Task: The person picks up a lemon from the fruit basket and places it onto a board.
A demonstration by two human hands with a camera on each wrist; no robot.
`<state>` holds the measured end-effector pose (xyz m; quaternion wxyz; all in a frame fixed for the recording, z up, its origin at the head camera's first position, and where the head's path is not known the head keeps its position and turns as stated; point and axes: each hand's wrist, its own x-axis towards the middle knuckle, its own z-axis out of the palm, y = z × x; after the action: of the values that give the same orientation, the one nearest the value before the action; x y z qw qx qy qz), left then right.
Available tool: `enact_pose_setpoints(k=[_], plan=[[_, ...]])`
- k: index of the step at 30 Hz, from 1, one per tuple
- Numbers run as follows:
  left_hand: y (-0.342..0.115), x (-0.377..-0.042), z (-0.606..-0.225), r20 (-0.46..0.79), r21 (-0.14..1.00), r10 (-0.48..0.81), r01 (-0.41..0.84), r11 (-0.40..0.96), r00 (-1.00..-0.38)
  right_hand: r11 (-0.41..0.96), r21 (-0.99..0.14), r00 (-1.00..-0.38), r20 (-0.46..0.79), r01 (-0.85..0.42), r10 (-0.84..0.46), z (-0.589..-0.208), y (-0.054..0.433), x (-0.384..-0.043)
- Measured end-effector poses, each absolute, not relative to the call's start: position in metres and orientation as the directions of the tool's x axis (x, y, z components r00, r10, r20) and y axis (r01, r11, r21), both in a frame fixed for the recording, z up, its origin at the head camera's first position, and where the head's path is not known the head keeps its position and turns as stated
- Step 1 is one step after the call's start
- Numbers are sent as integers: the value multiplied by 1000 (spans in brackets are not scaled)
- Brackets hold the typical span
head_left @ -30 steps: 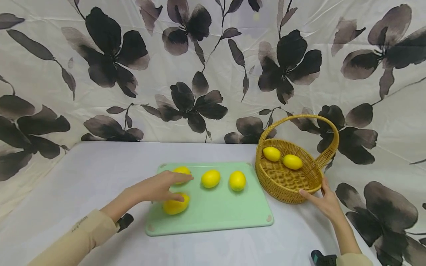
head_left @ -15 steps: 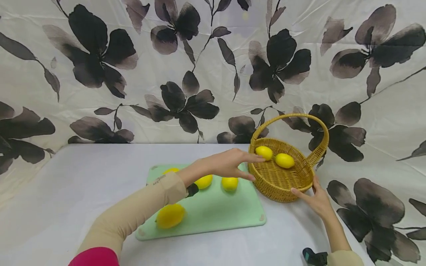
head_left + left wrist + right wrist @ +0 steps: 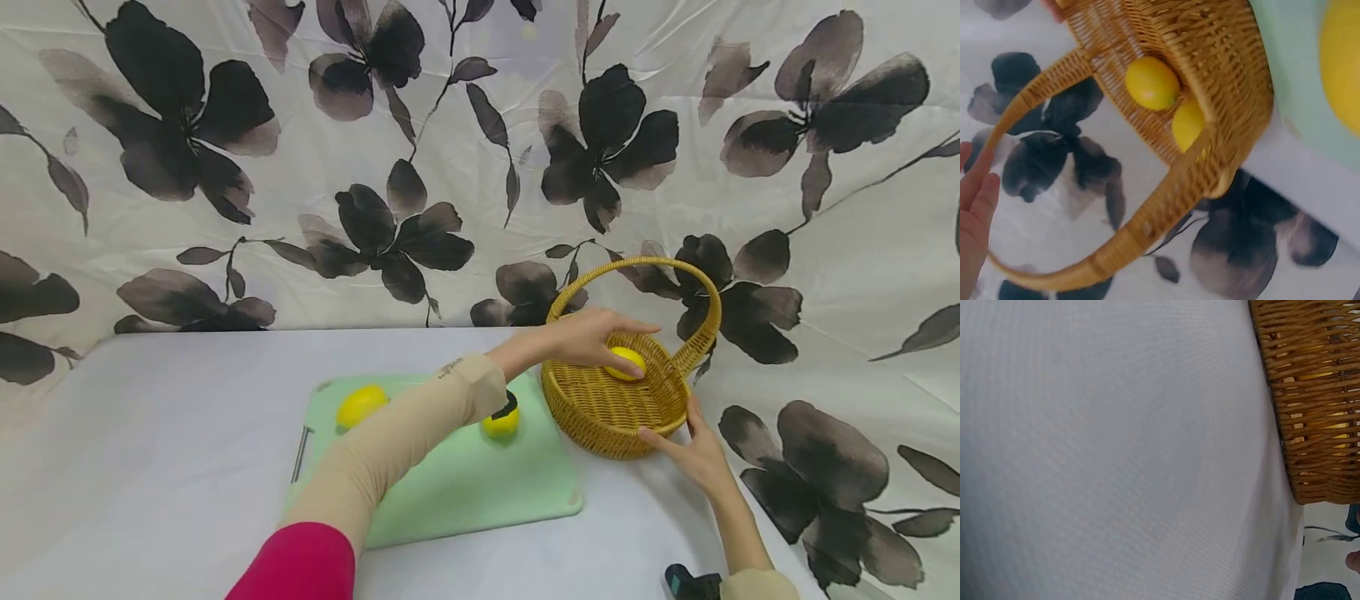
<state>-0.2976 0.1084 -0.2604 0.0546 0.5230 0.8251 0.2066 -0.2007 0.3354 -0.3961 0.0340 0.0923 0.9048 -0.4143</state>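
Golden wicker makes up the basket (image 3: 600,400) that I see in the head view, standing on the white tabletop (image 3: 187,433) just beside the right end of the mint-green cutting board (image 3: 480,500). The person's left hand (image 3: 588,337) is over it, fingers straight, thumb apart from them, gripping nothing that I can see; a lemon (image 3: 626,353) shows beneath, inside the basket. The right hand (image 3: 696,454) holds the near right rim between thumb and fingers. On the board I make out one lemon near the far left corner and another partly behind the black wrist strap (image 3: 510,405); the beige sleeve (image 3: 405,433) hides part of the board between them.

In the left wrist view I count two lemons close together in the basket. The left hand's fingers extend at the left edge, near the arched handle (image 3: 1107,259), and a lemon, cut off by the frame, shows at the right edge.

My right wrist view gives me white cloth, the basket's woven side with yellow showing through the gaps, and a fingertip (image 3: 1354,561); I can't tell the grip from there.
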Motion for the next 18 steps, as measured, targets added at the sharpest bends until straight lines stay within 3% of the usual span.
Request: enact_pose_setpoints(k=[12, 18], plan=[[147, -363, -317, 56, 454, 810, 738, 499, -583, 630, -744, -973, -132, 223, 189, -403, 330, -198], [164, -377, -350, 4, 470, 751, 665, 581, -660, 620, -752, -970, -117, 226, 211, -403, 333, -201]])
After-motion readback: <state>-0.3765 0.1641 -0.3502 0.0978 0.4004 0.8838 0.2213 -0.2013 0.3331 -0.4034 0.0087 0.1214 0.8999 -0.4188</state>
